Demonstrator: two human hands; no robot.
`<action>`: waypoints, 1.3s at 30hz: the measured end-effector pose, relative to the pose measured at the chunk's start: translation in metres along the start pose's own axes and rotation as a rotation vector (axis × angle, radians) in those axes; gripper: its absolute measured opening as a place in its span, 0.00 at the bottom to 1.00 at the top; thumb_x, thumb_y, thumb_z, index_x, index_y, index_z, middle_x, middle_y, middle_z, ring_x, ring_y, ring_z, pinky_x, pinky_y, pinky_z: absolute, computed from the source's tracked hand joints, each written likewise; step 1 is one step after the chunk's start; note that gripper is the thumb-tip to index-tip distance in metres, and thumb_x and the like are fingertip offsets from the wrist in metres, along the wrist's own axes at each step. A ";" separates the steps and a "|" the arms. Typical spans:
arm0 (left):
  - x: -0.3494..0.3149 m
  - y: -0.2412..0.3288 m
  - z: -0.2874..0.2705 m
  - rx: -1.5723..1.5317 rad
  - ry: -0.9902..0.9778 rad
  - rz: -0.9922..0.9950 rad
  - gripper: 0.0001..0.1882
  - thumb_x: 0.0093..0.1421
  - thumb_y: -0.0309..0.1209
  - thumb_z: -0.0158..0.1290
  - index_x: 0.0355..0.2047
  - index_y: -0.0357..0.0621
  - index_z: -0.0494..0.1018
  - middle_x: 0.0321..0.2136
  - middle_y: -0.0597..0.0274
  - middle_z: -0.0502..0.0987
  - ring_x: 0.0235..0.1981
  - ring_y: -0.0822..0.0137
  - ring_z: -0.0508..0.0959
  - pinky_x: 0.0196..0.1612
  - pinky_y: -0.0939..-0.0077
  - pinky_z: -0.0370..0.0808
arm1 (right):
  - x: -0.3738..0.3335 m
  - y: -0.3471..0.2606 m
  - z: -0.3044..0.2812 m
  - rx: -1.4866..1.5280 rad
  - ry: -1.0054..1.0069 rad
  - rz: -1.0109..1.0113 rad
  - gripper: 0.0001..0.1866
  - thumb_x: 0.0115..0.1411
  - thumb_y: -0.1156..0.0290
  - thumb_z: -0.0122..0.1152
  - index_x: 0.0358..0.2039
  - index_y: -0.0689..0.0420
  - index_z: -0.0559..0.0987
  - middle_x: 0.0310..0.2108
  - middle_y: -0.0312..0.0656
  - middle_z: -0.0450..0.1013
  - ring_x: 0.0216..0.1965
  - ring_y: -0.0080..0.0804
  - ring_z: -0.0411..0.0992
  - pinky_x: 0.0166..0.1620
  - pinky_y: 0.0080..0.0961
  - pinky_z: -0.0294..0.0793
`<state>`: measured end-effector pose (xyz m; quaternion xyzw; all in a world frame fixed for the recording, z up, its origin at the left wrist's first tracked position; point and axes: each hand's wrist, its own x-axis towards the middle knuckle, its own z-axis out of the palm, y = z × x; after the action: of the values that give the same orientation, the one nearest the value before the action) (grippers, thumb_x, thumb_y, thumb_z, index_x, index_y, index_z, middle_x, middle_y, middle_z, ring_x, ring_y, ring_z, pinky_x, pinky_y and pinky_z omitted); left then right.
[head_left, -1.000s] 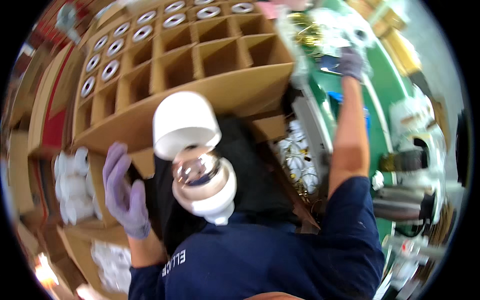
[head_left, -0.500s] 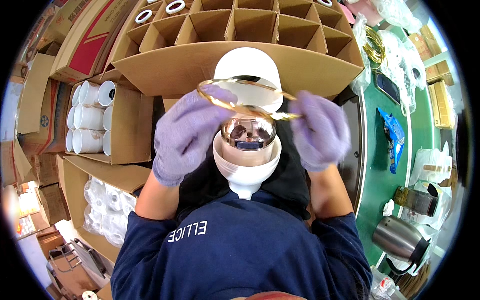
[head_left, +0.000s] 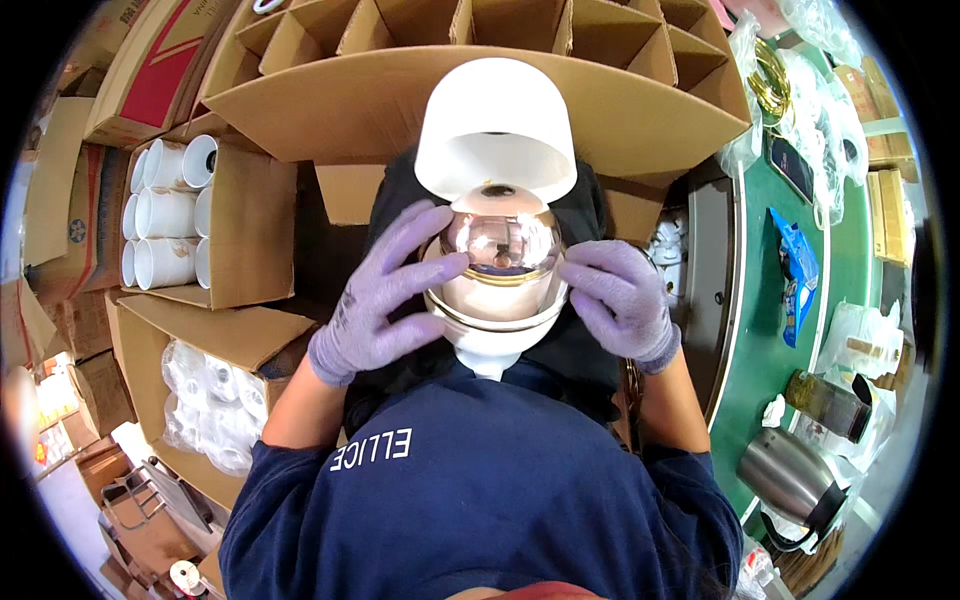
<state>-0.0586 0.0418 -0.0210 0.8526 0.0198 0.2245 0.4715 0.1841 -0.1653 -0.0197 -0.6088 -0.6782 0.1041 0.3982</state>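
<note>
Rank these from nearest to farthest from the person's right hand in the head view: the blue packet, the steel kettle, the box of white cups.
1. Blue packet, just right of the right hand, on the green table.
2. Steel kettle, lower right on that table.
3. Box of white cups, far left, beyond the left hand.
</note>
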 end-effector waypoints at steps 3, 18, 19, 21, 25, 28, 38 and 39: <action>-0.022 0.004 0.017 -0.034 0.087 -0.133 0.28 0.54 0.32 0.61 0.56 0.37 0.73 0.64 0.37 0.61 0.65 0.44 0.64 0.65 0.56 0.61 | -0.015 0.000 0.003 0.126 0.003 0.118 0.27 0.47 0.74 0.67 0.50 0.62 0.77 0.48 0.52 0.73 0.49 0.50 0.73 0.53 0.40 0.72; -0.023 0.006 0.043 -0.280 0.220 -0.490 0.45 0.52 0.36 0.63 0.65 0.34 0.54 0.63 0.41 0.62 0.64 0.54 0.64 0.67 0.62 0.58 | -0.021 -0.015 0.032 0.346 0.099 0.583 0.38 0.50 0.57 0.71 0.58 0.63 0.70 0.56 0.54 0.69 0.58 0.46 0.68 0.60 0.37 0.67; -0.022 0.007 0.041 -0.272 0.196 -0.507 0.47 0.52 0.37 0.63 0.67 0.33 0.51 0.63 0.40 0.61 0.65 0.53 0.63 0.68 0.62 0.57 | -0.024 -0.013 0.033 0.366 0.090 0.568 0.41 0.51 0.55 0.70 0.61 0.64 0.68 0.58 0.55 0.68 0.60 0.47 0.67 0.61 0.37 0.66; -0.020 0.007 0.039 -0.255 0.152 -0.543 0.53 0.51 0.39 0.64 0.69 0.31 0.46 0.65 0.40 0.60 0.67 0.52 0.61 0.68 0.62 0.56 | -0.020 -0.014 0.024 0.332 -0.030 0.600 0.49 0.50 0.53 0.71 0.66 0.65 0.61 0.62 0.58 0.65 0.63 0.49 0.64 0.65 0.38 0.61; -0.011 0.013 0.030 -0.131 -0.010 -0.590 0.60 0.46 0.46 0.67 0.69 0.29 0.45 0.65 0.38 0.59 0.67 0.51 0.61 0.68 0.61 0.56 | -0.020 -0.014 0.014 0.383 -0.148 0.679 0.52 0.49 0.50 0.71 0.67 0.65 0.58 0.62 0.61 0.64 0.63 0.49 0.65 0.65 0.37 0.61; -0.003 0.007 0.028 -0.132 -0.061 -0.621 0.71 0.36 0.58 0.72 0.68 0.27 0.46 0.64 0.38 0.61 0.66 0.49 0.63 0.67 0.60 0.58 | -0.018 -0.007 0.009 0.409 -0.287 0.711 0.54 0.48 0.46 0.72 0.67 0.66 0.59 0.60 0.61 0.65 0.59 0.50 0.69 0.62 0.36 0.64; 0.022 0.009 0.016 -0.177 -0.170 -0.647 0.77 0.29 0.59 0.75 0.68 0.26 0.45 0.64 0.40 0.61 0.66 0.51 0.62 0.68 0.61 0.57 | -0.008 0.005 -0.002 0.381 -0.521 0.739 0.54 0.46 0.40 0.71 0.66 0.61 0.63 0.50 0.61 0.72 0.48 0.51 0.75 0.49 0.37 0.75; 0.023 0.007 0.014 -0.205 -0.162 -0.661 0.77 0.30 0.58 0.75 0.69 0.27 0.44 0.64 0.40 0.60 0.67 0.51 0.61 0.68 0.61 0.57 | -0.007 0.003 -0.003 0.306 -0.457 0.714 0.55 0.46 0.39 0.71 0.66 0.62 0.62 0.50 0.61 0.72 0.48 0.51 0.75 0.48 0.37 0.75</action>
<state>-0.0333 0.0327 -0.0131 0.7634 0.2344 -0.0076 0.6019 0.1880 -0.1716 -0.0220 -0.7001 -0.4731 0.4659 0.2628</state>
